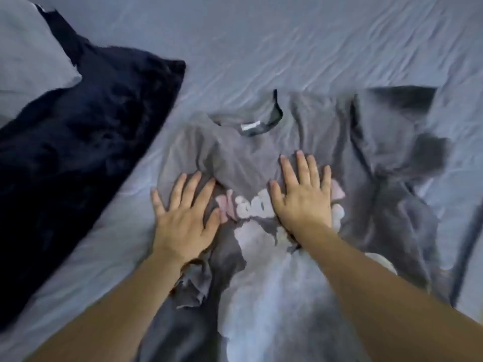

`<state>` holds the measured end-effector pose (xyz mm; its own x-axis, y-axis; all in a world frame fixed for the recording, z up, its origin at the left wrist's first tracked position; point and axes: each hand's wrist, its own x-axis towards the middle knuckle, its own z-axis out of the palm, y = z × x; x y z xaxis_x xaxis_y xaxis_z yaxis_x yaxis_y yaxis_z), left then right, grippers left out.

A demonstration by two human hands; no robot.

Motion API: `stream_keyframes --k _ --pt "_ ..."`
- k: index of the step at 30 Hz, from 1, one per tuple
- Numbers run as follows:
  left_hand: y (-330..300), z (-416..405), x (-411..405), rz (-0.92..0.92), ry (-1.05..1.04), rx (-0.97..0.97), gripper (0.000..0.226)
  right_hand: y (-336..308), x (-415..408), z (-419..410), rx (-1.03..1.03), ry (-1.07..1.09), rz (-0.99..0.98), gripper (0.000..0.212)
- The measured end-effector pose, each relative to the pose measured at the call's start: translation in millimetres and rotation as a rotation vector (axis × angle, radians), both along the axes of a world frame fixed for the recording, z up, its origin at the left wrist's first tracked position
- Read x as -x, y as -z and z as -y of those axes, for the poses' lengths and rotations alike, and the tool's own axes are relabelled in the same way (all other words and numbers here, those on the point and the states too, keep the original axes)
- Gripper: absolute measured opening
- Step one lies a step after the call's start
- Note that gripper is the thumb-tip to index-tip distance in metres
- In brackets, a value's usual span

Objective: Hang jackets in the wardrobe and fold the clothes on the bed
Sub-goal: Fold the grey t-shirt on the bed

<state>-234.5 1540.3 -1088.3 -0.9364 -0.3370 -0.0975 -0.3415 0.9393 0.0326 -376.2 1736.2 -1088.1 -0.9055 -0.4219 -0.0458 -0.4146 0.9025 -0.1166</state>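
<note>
Nearest the camera, two bare forearms reach out over the bed, and the lower body of a grey printed T-shirt (251, 163) runs between them toward the near edge of the bed, still rumpled, its pale print creased. The shirt lies face up on the blue-grey bedsheet (287, 48), roughly midway across the bed, collar pointing to the far side.

The left hand (183, 218) lies flat on the shirt's left part, fingers straight and spread wide, holding nothing; a bunched fold of cloth sits just beyond its fingertips. The right hand (305, 197) is likewise flat and spread, palm down on the pink lettering of the chest. Both seem placed this way to press the fabric smooth and pin it against the sheet, so the shirt lies square before any fold is made.

Beyond the hands, the dark-ribbed collar (261, 124) with its white label lies open, and the right sleeve is crumpled outward toward the bed's right edge, so the spreading looks unfinished there.

Toward the far left corner of the bed a dark navy plush blanket (86, 142) lies clear of the shirt, with a blue-grey pillow (28, 56) partly on it.
</note>
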Motion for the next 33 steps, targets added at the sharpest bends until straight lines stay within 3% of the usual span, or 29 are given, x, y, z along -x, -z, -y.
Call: stream_keyframes --k 5,8,10,11,13,15,17,19,21,23,26,29,31,33 --pt "-16 -2 4 -0.156 -0.012 -0.006 0.071 -4 8 3 0.116 0.007 -0.072 0.063" --pt "-35 -4 -10 -0.143 -0.384 -0.076 0.088 -5 4 2 0.114 0.008 -0.059 0.063" --pt "-54 10 -17 -0.002 -0.675 -0.215 0.075 -7 4 3 0.116 -0.001 -0.048 0.062" --pt "-65 19 -17 0.050 -0.698 -0.265 0.059 -8 4 3 0.119 0.001 -0.051 0.063" --pt "-91 47 -10 0.106 -0.592 -0.237 0.032 -7 4 2 0.111 0.003 -0.067 0.063" --pt "-124 89 -3 0.012 -0.537 0.032 0.016 -5 2 3 0.115 0.002 -0.080 0.063" --pt "-146 116 -2 -0.107 -0.525 0.345 0.024 -1 2 4 0.121 0.000 -0.134 0.062" --pt "-129 94 -12 -0.196 -0.437 0.468 0.043 2 5 6 0.134 0.006 -0.169 0.061" --pt "-80 21 -42 -0.275 -0.138 0.384 0.053 2 6 9 0.146 0.003 -0.217 0.061" --pt "-29 -53 -77 -0.227 0.016 0.164 0.060 1 5 6 0.169 0.009 -0.218 0.061" --pt "-2 -68 -94 -0.110 -0.106 0.077 0.070 -9 -15 -11 0.254 -0.002 -0.181 0.060" --pt "-27 -71 -93 -0.013 -0.159 0.039 0.068 -40 -47 -51 0.239 0.146 -0.140 0.068" --pt "-45 -101 -119 -0.054 -0.138 -0.113 0.068 -60 -60 -98 0.157 0.311 -0.097 0.079" --pt "-62 -144 -167 -0.064 0.001 -0.311 0.077 -76 -70 -152 0.206 0.469 0.091 0.077"
